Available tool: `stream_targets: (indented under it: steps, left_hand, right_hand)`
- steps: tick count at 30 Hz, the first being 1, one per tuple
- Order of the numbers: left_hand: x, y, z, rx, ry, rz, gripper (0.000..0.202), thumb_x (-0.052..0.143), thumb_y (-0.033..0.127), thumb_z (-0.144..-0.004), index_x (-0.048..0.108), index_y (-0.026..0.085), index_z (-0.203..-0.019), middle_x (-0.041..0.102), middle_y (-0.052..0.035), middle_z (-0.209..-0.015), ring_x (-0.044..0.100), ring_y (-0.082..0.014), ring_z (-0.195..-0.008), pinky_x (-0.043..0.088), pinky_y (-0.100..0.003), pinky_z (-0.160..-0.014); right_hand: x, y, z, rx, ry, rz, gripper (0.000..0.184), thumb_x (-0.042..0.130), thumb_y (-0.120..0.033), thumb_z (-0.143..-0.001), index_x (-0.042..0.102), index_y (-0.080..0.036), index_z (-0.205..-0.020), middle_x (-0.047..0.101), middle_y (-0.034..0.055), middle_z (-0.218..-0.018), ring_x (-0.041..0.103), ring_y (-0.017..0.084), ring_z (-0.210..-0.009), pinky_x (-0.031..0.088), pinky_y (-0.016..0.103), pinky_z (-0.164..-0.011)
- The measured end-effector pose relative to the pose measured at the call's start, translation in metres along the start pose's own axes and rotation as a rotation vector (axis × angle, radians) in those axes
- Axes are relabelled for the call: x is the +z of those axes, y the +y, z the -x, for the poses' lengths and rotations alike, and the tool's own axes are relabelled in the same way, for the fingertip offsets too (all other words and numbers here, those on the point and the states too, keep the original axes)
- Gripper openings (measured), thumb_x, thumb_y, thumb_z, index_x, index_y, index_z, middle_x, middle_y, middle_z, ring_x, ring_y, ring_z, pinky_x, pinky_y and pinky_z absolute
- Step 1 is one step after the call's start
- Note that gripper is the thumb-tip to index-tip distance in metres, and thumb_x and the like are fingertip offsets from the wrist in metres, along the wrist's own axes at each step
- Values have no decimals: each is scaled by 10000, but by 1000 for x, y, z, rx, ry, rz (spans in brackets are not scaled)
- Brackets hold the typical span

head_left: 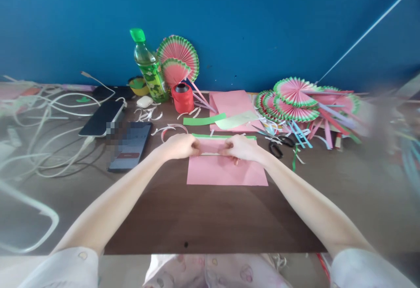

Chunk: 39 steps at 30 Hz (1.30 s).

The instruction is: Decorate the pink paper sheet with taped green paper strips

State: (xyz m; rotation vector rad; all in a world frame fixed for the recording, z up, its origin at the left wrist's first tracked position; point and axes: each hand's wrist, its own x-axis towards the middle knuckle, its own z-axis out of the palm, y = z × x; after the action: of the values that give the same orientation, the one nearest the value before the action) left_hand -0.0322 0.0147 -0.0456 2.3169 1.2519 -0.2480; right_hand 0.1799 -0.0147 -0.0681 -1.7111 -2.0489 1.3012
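Left hand (182, 145) and right hand (242, 148) curl fingers over pink paper (225, 173) behind table's (213, 220) front edge; grip unclear. Probably light, creasable: hold sides.

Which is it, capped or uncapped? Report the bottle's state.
Capped: a green cap covers the top of the bottle.
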Motion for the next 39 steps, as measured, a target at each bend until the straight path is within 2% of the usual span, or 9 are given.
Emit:
stream_targets:
  steps: [9,39]
  left_hand:
    - [1,4,-2,-56,28,-51,212,494,372,-652,633,213,-665,599,1,-603,518,-139,-567,288,-234,-512]
    - [-1,11,-2,-89,19,-47,196,509,366,-629,626,210,-636,597,-5,-593,530,-149,-578,305,-234,-508]
  right_hand:
    - [0,-4,2,-14,28,29,249,611,-278,-686,451,-162,-535,575,-11,-482,570,116,-361,440,188,-421]
    - [1,1,0,-34,29,78,282,613,-326,-697,442,-169,-537,583,-16,-490,567,109,-363,431,189,-436]
